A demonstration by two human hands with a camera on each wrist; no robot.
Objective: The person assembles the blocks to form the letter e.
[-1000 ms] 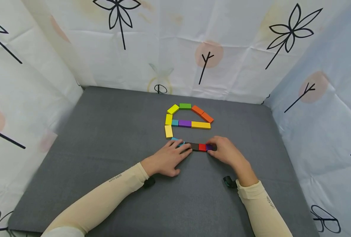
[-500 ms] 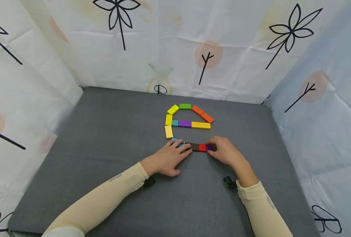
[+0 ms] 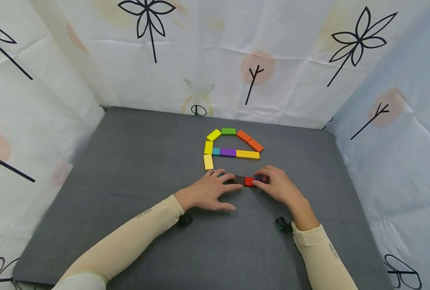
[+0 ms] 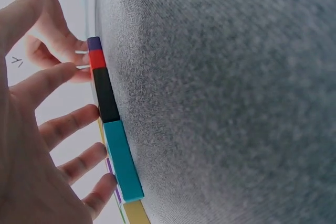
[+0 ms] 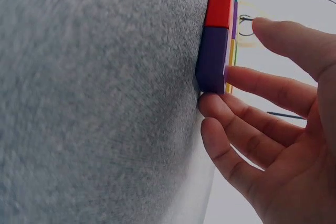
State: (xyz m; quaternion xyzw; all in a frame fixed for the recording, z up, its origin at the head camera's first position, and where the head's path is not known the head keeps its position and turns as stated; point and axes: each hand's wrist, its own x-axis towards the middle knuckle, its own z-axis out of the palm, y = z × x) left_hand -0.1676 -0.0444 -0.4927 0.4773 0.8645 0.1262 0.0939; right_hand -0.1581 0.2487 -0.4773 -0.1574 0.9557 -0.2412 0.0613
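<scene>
A row of small blocks lies on the grey table near both hands. It runs from a teal block through a black block and a red block to a dark purple block. My left hand spreads its fingers over the row's left part, fingertips right at the teal and black blocks. My right hand is at the right end. Its index fingertip touches the purple block's top, other fingertips sit by its end face, and the thumb stands apart from it in the right wrist view.
Behind the row, yellow blocks, a green block and orange blocks form a curve. A bar of a teal block, a purple block and a long yellow block crosses it. Patterned curtains surround the table.
My left hand has shifted slightly right along the row, its thumb reaching out further. The right thumb has moved left toward the red block. The head view has shifted a little.
</scene>
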